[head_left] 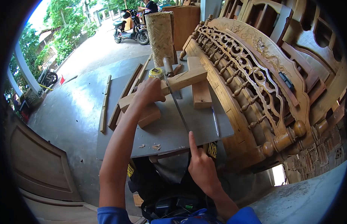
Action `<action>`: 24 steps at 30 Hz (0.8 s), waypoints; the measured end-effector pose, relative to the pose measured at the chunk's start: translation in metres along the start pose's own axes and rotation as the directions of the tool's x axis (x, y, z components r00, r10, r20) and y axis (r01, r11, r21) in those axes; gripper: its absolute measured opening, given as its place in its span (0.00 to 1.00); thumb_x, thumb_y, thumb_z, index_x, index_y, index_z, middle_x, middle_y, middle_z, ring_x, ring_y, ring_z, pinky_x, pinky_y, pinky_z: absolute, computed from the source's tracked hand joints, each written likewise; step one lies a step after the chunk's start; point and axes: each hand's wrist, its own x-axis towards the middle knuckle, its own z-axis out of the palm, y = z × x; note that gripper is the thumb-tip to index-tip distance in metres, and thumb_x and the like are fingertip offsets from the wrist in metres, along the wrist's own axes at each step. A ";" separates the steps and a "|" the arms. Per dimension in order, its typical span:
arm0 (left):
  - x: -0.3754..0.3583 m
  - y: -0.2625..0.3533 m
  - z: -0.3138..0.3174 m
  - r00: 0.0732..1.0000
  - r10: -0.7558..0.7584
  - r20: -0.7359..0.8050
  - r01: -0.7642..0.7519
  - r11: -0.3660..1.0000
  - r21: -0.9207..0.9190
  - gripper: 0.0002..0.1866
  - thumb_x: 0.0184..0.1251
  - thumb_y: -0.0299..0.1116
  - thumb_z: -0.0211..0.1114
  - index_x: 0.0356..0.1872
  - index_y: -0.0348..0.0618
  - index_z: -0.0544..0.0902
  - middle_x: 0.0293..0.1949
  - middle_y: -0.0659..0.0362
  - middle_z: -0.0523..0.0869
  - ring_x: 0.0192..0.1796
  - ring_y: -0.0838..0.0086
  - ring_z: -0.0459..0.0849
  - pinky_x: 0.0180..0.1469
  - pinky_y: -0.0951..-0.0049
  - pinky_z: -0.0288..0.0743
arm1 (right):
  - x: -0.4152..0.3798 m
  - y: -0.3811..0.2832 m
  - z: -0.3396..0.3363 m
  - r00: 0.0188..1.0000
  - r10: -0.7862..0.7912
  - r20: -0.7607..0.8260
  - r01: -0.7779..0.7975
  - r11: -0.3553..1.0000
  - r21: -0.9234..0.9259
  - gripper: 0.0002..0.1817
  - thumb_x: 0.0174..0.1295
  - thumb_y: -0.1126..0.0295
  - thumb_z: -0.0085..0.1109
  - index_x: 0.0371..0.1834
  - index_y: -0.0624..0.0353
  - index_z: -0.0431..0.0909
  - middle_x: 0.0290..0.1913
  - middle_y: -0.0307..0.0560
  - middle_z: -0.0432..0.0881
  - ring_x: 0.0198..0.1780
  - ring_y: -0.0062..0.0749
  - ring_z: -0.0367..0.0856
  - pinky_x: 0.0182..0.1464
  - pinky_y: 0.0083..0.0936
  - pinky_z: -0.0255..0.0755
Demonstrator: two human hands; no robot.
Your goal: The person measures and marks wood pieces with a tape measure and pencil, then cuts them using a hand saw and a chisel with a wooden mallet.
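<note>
A squared wooden beam (pixel 186 79) lies slantwise across two wooden blocks, a short one (pixel 149 115) at the left and a longer one (pixel 201 93) at the right. My left hand (pixel 149 91) presses down on the beam's left part, its fingers bent over the wood. A thin saw blade (pixel 178 106) crosses the beam just right of that hand and runs down toward me. At its near end my right hand (pixel 203 168) is closed, with the index finger stretched along the blade; the handle is hidden in the palm. A yellow tape measure (pixel 156 72) sits behind the beam.
The grey work board (pixel 169 138) bears wood strips (pixel 105 104) at the left, a pen-like tool (pixel 215 121) at the right and shavings near its front edge. Carved wooden furniture (pixel 252 74) leans at the right. A motorbike (pixel 132 28) and a person stand far back.
</note>
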 end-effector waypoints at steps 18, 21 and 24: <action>-0.001 -0.002 0.000 0.998 -0.018 -0.057 0.017 1.000 -0.010 0.17 0.32 0.36 0.70 0.23 0.33 0.81 0.27 0.46 0.82 0.33 0.59 0.82 0.37 0.66 0.76 | -0.030 0.010 -0.048 0.997 -0.009 0.073 0.007 1.000 0.023 0.34 0.50 0.82 0.47 0.65 0.55 0.55 0.24 0.60 0.76 0.28 0.52 0.78 0.32 0.43 0.71; -0.003 -0.003 0.000 1.000 -0.005 -0.020 0.005 1.000 -0.012 0.18 0.32 0.37 0.69 0.26 0.34 0.80 0.29 0.46 0.82 0.33 0.58 0.82 0.38 0.64 0.75 | -0.067 0.038 -0.116 0.977 -0.008 0.214 -0.005 0.998 0.062 0.32 0.52 0.80 0.47 0.65 0.54 0.56 0.23 0.57 0.77 0.23 0.48 0.77 0.28 0.37 0.71; 0.000 -0.008 0.004 0.998 0.057 -0.026 -0.058 0.997 -0.041 0.20 0.35 0.42 0.69 0.28 0.36 0.80 0.28 0.47 0.81 0.32 0.58 0.81 0.38 0.63 0.74 | -0.076 0.046 -0.145 0.978 0.207 -0.034 -0.190 0.943 0.273 0.31 0.55 0.77 0.46 0.66 0.60 0.53 0.17 0.45 0.73 0.15 0.23 0.68 0.19 0.21 0.64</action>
